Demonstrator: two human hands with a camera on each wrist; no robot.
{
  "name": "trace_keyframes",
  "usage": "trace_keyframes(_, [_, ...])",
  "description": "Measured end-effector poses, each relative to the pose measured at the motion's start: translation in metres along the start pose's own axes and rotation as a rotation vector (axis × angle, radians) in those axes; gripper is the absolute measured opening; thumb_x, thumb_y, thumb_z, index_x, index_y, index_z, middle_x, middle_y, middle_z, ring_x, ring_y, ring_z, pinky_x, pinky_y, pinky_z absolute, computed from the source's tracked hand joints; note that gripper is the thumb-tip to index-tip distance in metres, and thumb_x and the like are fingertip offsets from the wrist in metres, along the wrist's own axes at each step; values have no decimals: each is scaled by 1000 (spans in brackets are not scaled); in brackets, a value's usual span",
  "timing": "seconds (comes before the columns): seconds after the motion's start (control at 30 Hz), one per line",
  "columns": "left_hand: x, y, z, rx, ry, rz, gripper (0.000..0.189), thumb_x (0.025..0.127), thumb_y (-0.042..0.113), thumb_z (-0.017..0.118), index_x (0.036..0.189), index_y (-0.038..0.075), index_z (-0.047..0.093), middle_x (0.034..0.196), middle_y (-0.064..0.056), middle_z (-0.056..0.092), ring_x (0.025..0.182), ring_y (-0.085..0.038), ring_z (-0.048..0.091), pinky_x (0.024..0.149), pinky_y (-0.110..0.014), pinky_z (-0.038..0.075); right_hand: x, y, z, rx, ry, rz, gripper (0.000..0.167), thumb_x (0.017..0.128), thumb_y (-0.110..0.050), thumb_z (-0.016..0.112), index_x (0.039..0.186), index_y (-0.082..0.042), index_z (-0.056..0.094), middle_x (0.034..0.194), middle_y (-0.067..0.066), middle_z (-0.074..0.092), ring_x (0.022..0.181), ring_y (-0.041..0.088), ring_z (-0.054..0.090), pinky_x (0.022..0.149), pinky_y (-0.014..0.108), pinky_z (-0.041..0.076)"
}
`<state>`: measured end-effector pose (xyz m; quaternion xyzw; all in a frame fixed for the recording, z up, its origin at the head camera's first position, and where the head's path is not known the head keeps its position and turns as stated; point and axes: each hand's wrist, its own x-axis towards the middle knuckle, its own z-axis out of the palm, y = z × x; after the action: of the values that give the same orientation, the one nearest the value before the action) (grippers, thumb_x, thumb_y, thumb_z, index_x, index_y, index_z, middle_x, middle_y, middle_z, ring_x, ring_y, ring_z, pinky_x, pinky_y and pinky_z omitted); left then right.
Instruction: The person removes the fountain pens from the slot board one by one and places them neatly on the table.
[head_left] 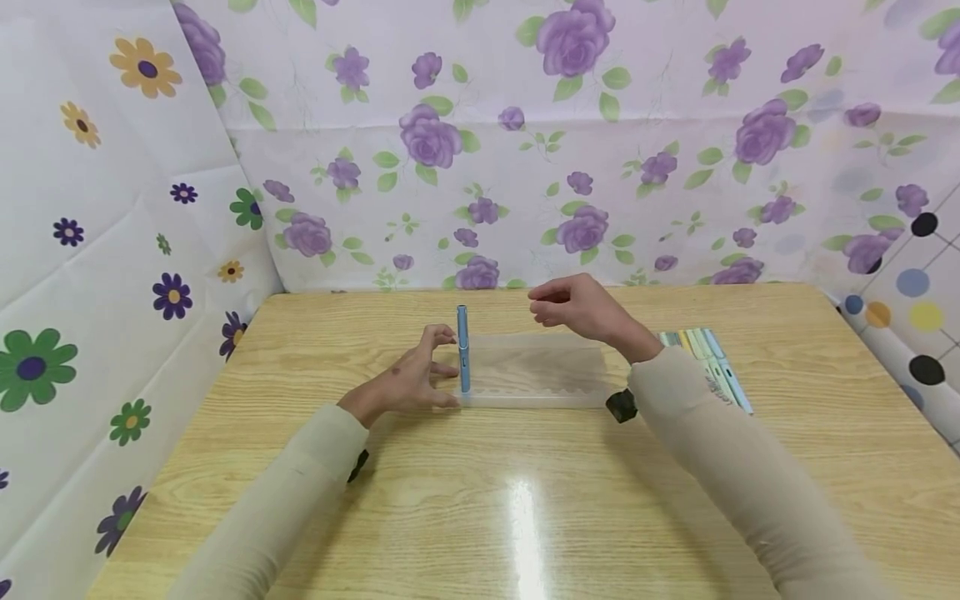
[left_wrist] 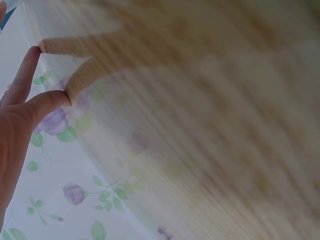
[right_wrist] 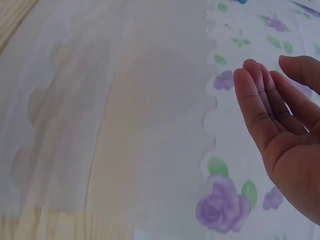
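A clear pen rack [head_left: 536,402] with scalloped edges stands on the wooden table. One blue pen [head_left: 463,354] lies front to back across its left end, cap at the far side. My left hand [head_left: 408,377] is at that end, thumb toward the front and fingers toward the back. In the left wrist view, two fingertips [left_wrist: 65,97] touch a glossy surface that mirrors them. My right hand [head_left: 581,304] hovers over the rack's back right part, fingers bent loosely, nothing between them. The right wrist view shows this hand [right_wrist: 290,135] beside the scalloped edge.
Several pastel pens [head_left: 716,367] lie side by side on the table to the right of the rack, partly covered by my right sleeve [head_left: 697,425]. Floral sheets [head_left: 480,150] hang behind the table [head_left: 450,517] and at its sides.
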<state>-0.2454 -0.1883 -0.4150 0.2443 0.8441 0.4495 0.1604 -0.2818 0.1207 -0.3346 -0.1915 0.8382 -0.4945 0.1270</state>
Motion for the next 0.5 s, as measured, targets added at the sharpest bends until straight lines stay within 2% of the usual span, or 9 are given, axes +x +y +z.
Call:
trace_keyframes(0.23, [0,0,0,-11,-1,-4,92,81,1,82,143,11,14,158,-19,21,124,-36,58,93,-48,53,8,-10,19,-47,-38,-35,34,100,-15,63,131,0,63,115,16,69,100,30,69,93,49,53])
trace_keyframes(0.5, [1,0,1,-39,-3,-10,92,80,-1,83,141,14,15,157,-19,22,124,-36,58,95,-49,52,17,-14,34,-46,-61,-49,37,99,-17,63,132,1,62,116,16,69,105,37,67,93,48,53])
